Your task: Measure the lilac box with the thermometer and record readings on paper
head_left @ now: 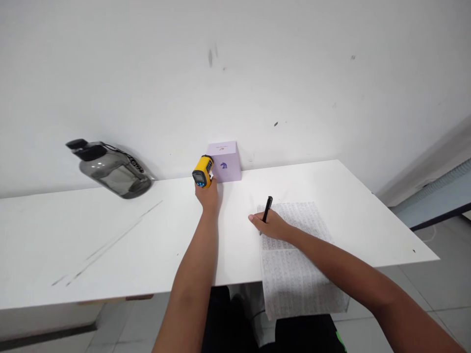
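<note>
My left hand (207, 194) is wrapped round the grip of a yellow and black infrared thermometer (202, 171), its small screen and blue buttons facing me. Just behind it a lilac box (228, 166) with a dark blue emblem stands against the wall. A black pen (267, 209) is held in my right hand (273, 224), its lower end at the left edge of a written sheet (290, 284). Dense rows of writing cover the paper, which has a crease across it and hangs over the table's front edge. My right forearm hides part of the sheet.
On the left a grey see-through bottle (114, 171) with a black cap and strap stands near the wall. The white table (121, 255) bears dark scratch marks and ends at a slanted right edge. A ribbed grey-blue object (437, 196) lies beyond that edge, by the wall.
</note>
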A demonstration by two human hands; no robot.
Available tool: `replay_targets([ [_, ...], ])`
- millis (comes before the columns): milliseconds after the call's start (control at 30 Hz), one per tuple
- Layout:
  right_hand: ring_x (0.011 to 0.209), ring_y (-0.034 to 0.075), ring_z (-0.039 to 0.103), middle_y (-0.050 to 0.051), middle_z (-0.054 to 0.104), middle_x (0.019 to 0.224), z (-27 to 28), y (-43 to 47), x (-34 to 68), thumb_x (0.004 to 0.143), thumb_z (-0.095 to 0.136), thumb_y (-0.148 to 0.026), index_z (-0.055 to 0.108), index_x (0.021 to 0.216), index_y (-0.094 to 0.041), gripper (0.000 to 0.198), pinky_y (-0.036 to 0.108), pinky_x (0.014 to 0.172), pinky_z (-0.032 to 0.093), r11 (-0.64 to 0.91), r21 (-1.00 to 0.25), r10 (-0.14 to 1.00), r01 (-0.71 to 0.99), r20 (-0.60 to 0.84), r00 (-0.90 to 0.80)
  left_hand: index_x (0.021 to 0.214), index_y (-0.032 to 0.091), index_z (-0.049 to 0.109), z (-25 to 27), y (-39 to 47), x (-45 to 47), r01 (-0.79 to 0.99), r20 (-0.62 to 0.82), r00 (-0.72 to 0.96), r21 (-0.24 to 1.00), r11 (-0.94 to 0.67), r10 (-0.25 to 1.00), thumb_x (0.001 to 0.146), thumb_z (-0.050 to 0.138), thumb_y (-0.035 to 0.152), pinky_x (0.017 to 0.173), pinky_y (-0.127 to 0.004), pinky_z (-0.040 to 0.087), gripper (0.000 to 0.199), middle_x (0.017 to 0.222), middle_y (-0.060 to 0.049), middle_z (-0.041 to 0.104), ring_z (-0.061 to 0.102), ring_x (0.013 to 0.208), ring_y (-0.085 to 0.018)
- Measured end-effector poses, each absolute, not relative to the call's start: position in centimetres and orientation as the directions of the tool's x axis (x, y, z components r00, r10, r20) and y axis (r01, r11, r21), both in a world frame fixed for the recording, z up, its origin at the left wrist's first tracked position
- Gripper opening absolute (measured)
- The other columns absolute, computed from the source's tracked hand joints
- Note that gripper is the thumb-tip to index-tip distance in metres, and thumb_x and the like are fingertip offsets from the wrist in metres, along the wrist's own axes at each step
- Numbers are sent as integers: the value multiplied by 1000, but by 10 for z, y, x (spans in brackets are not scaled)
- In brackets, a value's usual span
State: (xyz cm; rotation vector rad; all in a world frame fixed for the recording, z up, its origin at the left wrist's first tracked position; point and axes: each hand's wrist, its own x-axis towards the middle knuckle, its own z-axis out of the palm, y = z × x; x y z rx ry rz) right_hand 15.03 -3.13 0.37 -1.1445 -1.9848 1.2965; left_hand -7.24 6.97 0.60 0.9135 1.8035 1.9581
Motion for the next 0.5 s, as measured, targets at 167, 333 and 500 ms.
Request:
replay_targets([
  [167,47,8,28,-6,26,51,4,-32,151,93,41,-53,24,56,-21,52,26,50,23,198,-902,854,384,-34,-520,108,17,62,6,70,-73,189,233,-736,972,-138,636,76,71,27,92,-35,53,35,108,-9,69,66,97,-18],
  [333,49,9,39,-4,37,52,5,-31,152,94,40,-54,34,54,-20,52,26,53,31,202,-905,819,375,-54,-571,107,18,61,4,72,-75,208,233,-739,971,-115,632,75,71,28,94,-38,52,35,107,-9,68,66,99,-20],
  [500,49,10,37,-4,38,51,7,-31,151,94,39,-54,36,54,-20,53,27,53,31,193,-898,836,396,-60,-545,108,18,60,4,72,-74,212,228,-738,972,-103,635,77,68,30,94,-36,52,34,110,-10,68,66,99,-20],
])
